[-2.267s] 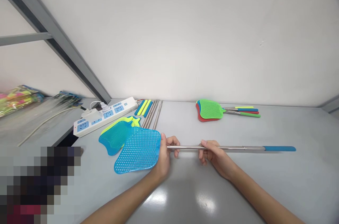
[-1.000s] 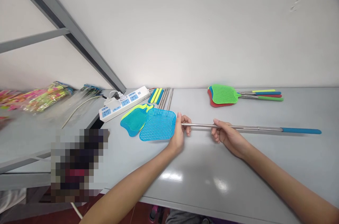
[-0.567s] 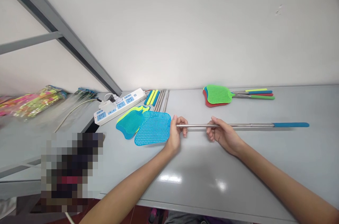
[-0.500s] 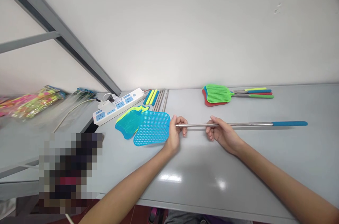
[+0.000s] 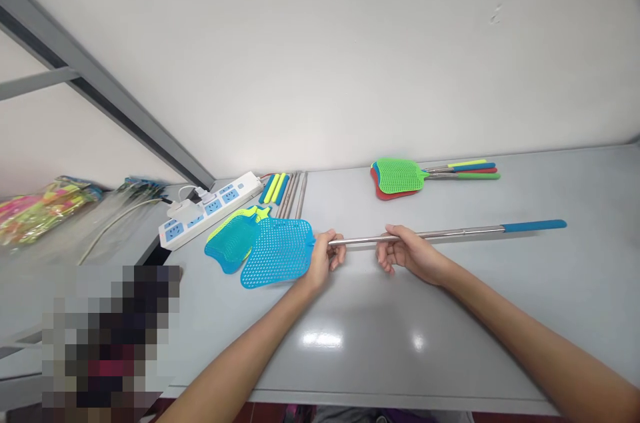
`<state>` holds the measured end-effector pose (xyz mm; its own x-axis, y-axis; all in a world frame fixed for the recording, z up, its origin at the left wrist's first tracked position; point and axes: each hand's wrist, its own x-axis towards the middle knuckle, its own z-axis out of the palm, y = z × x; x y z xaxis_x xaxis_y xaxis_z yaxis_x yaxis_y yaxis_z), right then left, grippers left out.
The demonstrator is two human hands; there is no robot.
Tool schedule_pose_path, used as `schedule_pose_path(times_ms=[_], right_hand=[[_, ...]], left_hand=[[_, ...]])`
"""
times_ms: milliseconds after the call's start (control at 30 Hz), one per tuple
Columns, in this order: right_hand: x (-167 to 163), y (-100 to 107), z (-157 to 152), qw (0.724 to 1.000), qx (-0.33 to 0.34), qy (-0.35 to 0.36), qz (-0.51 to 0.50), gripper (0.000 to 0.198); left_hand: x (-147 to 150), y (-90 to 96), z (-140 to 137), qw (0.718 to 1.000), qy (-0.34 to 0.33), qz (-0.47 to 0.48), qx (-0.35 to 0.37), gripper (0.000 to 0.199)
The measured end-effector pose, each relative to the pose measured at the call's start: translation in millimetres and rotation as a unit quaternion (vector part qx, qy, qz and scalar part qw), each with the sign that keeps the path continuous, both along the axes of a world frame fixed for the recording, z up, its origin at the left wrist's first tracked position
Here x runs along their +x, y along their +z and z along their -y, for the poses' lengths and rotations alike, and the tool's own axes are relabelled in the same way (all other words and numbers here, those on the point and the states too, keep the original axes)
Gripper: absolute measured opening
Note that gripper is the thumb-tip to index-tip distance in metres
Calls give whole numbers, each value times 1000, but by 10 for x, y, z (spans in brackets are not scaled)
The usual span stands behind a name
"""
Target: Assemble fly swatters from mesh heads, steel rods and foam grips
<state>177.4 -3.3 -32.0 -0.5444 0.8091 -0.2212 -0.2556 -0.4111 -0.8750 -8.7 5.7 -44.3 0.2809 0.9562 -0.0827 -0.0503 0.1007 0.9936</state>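
A blue fly swatter (image 5: 278,253) with a perforated head and a long metal telescopic rod lies across both my hands above the table. My left hand (image 5: 326,260) is closed round the neck, where the head meets the rod. Further right, my right hand (image 5: 407,253) grips the rod's middle between thumb and curled fingers. The blue handle sleeve (image 5: 534,226) sticks out to the right, touched by neither hand. Loose blue and yellow swatter heads (image 5: 231,241) lie partly behind the held head. Beyond them are metal rods (image 5: 301,195) and blue and yellow handle sleeves (image 5: 274,188).
A stack of swatters (image 5: 400,176), green on top, lies at the back near the wall. A white power strip (image 5: 210,209) with plugs and cables sits at the left. Plastic bags (image 5: 45,209) lie beyond the grey metal frame (image 5: 130,96). A blurred patch hides the lower left.
The view has shifted slightly, so most things appear further left. The held swatter's handle end now points a little higher; both hands keep their grip on it.
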Motion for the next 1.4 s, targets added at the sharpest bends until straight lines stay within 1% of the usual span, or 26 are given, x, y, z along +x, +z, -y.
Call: schedule_pose_path(times_ms=[67,133,267,533,733,1200,1333,1400], right_hand=[[18,19,10,1000,11,26,0,51],[36,33,22,999,10,49,-6,51],[58,40,43,997,-5,81,-12,49],[-20,44,114,994,-18,104,-3,52],[-74,63,166,994,-13,104,-8,55],[-103,60,189,993,-10,114,-16,57],[-110,69,174,993,-20,118,4,57],[-116,68,164,992,-26,118,18,58]], left_hand=[[-22,-1,5,999,-38,-10,-4,50],[-24,0,28,998,-53,-15,-8,53],[4,19,99,999,-46,-3,-20,53],[93,121,202,999,-49,17,-15,53],[131,125,258,998,-62,2,-17,53],[160,50,319,999,-38,-34,-17,53],[133,90,278,997,-59,-41,-23,53],[110,130,247,997,-57,-56,-14,51]])
